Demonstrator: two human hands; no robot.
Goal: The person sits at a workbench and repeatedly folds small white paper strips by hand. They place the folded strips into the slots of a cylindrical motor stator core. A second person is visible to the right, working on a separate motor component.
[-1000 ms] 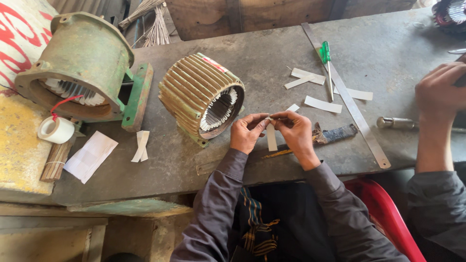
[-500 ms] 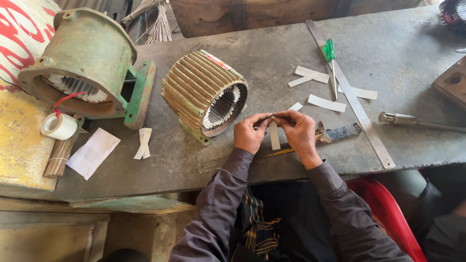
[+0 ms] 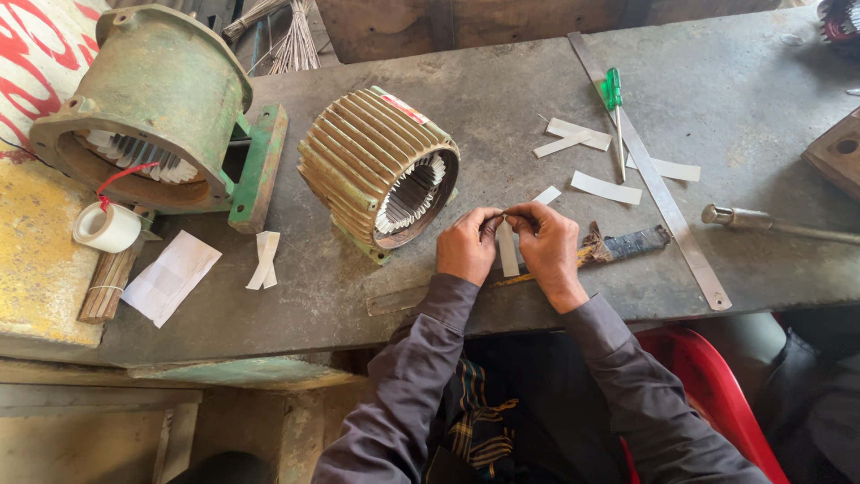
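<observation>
Both forearms enter from bottom of frame, grey sleeves to the wrists, converging toward centre. Left hand (image 3: 468, 246) and right hand (image 3: 548, 246) side by side, knuckles up, fingertips meeting. Thumb and forefinger of each hand pinched closed; remaining fingers curled. Wrists near level, bent slightly inward.

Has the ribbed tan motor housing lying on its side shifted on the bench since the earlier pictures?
No. The ribbed tan motor housing lies at the same spot beside the green motor casing and in front of both hands; only the head camera has shifted slightly.
</observation>
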